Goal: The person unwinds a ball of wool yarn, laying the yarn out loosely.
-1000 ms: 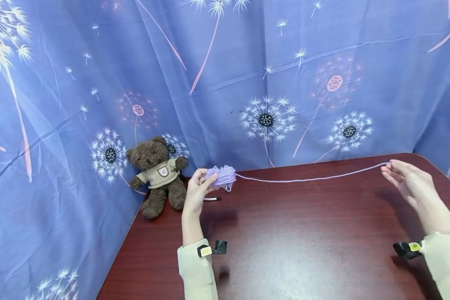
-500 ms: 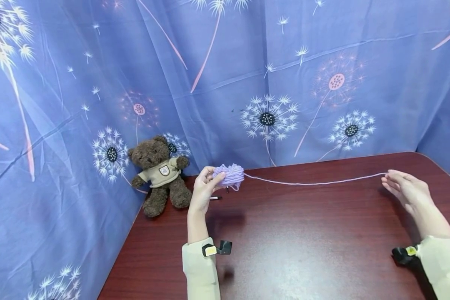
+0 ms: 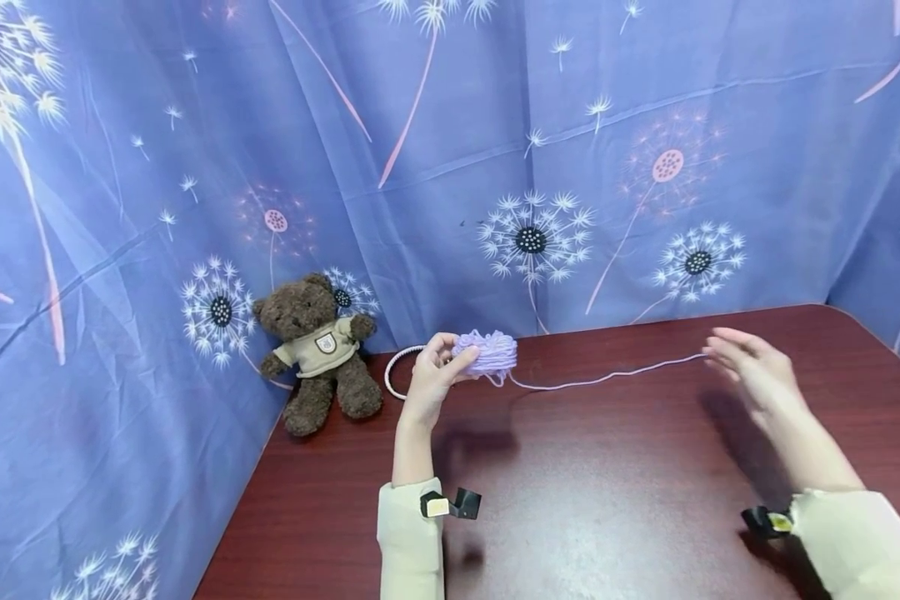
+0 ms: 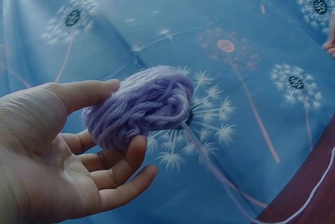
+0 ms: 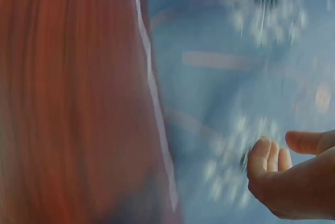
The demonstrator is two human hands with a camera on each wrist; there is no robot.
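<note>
My left hand (image 3: 433, 379) pinches a wound bundle of lilac yarn (image 3: 487, 354) between thumb and fingers, held above the table. In the left wrist view, the thumb lies over the yarn bundle (image 4: 144, 106) and curled fingers support it from below. A single yarn strand (image 3: 607, 379) sags from the bundle across to the right. My right hand (image 3: 761, 375) is near the strand's far end; in the right wrist view the strand (image 5: 154, 96) ends apart from the hand (image 5: 296, 177), whose thumb and fingers are separated with nothing between them.
A brown teddy bear (image 3: 317, 354) in a beige shirt sits at the table's back left. Behind the left hand lies a white looped cord (image 3: 390, 375), partly hidden. A blue dandelion-print curtain (image 3: 450, 250) hangs behind the dark red table (image 3: 570, 467).
The left hand has moved right with the yarn bundle. The right hand has moved left and let go of the strand, which sags more. More of the white looped cord shows.
</note>
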